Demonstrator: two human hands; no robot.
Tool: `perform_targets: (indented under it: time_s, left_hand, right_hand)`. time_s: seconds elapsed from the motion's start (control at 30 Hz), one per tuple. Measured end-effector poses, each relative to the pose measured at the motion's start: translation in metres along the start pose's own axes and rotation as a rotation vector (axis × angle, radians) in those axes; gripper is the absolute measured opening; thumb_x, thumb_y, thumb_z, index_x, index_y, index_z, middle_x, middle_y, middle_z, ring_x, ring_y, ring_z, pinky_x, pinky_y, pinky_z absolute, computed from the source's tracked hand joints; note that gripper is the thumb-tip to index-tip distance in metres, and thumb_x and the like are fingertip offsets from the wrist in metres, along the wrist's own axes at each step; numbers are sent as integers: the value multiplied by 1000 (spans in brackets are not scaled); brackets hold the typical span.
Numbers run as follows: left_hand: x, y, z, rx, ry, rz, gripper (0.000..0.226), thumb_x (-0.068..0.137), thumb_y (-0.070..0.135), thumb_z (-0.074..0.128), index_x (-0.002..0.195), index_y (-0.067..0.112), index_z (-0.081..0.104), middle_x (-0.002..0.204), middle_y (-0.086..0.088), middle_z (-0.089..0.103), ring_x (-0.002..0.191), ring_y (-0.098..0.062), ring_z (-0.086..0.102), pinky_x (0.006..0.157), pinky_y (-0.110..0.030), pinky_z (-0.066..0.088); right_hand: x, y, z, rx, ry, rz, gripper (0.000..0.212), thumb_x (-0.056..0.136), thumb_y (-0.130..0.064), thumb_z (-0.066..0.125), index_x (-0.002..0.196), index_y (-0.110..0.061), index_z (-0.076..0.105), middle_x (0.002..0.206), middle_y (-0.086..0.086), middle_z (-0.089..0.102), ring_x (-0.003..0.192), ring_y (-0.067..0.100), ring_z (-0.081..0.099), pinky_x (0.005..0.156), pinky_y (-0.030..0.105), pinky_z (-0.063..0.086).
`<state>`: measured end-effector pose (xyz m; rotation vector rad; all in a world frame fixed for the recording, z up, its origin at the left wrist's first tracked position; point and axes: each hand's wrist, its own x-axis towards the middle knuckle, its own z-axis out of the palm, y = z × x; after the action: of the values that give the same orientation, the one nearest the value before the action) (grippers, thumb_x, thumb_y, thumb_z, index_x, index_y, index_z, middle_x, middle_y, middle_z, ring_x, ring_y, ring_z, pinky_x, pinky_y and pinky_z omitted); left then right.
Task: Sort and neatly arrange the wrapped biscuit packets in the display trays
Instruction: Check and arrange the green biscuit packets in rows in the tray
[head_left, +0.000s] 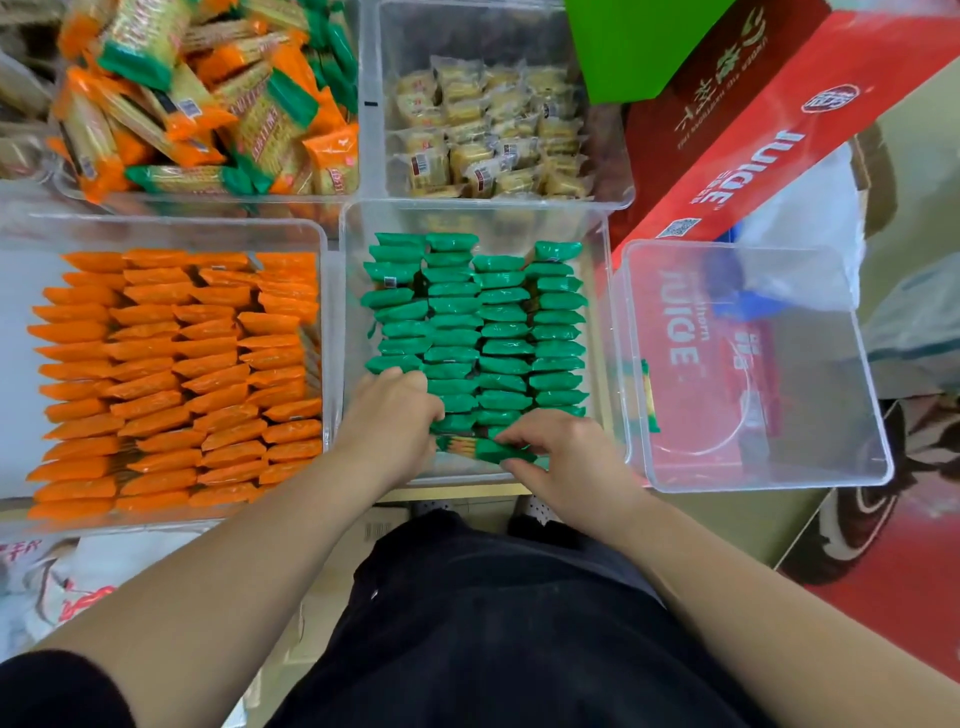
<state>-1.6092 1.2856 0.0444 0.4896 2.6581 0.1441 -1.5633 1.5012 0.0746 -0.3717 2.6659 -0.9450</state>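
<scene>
Finding one: a green packet (470, 448) lies crosswise at the near end of the middle tray (605, 312), just in front of the green rows (498, 332). My right hand (550, 441) pinches the packet's right end between thumb and fingertips. The packet's left end reaches toward my left hand (395, 410).

Finding two: the left hand lies over the near ends of the two left-hand rows, fingers bent down onto the wrappers. I cannot tell whether it grips any of them or only rests there.

Finding three: the green rows stand on edge in four columns and fill most of the tray, far end to near.

Surroundings: the left tray (324, 312) holds orange packets (171, 379) stacked on edge in four columns. Behind it lies a heap (208, 104) of mixed orange and green packets. Behind the middle tray, a far tray (374, 104) holds pale biscuits (488, 130) in clear wrap. To the right sits a clear right tray (753, 483), with one stray packet (649, 395) upright at its left wall. Red juice cartons (769, 156) lie beyond and beneath it.
</scene>
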Motion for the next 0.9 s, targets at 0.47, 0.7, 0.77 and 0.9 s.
perform_targets:
  time_s: [0.47, 0.7, 0.77, 0.9]
  left_hand:
    - [-3, 0, -4, -100, 189, 49, 9, 89, 28, 70, 86, 22, 76, 89, 6, 63, 90, -20, 50, 76, -36, 38]
    - [-34, -15, -36, -390, 384, -65, 8, 82, 14, 80, 89, 10, 80, 89, -6, 76, 82, -24, 69, 78, -35, 54]
    - [-48, -20, -49, -482, 450, -118, 8, 82, 12, 80, 89, 8, 79, 91, -5, 76, 82, -20, 68, 76, -32, 53]
    - [-76, -29, -64, -617, 546, -229, 5, 83, 12, 79, 88, 11, 79, 90, 3, 72, 84, -10, 63, 70, -16, 45]
  right_hand:
    - [7, -8, -1, -103, -160, 11, 23, 88, -20, 73, 112, -18, 76, 104, -1, 68, 88, 15, 62, 82, 29, 51]
    - [27, -14, 4, -211, -274, 1, 19, 88, -15, 69, 105, -14, 76, 106, 2, 67, 97, 21, 63, 84, 27, 47]
    - [34, -16, 7, -247, -307, -18, 16, 87, -12, 68, 101, -13, 76, 105, 2, 66, 96, 23, 63, 83, 31, 48]
    - [49, -17, 17, -352, -385, -13, 18, 91, -15, 64, 105, -17, 74, 112, 1, 62, 102, 24, 61, 83, 32, 48]
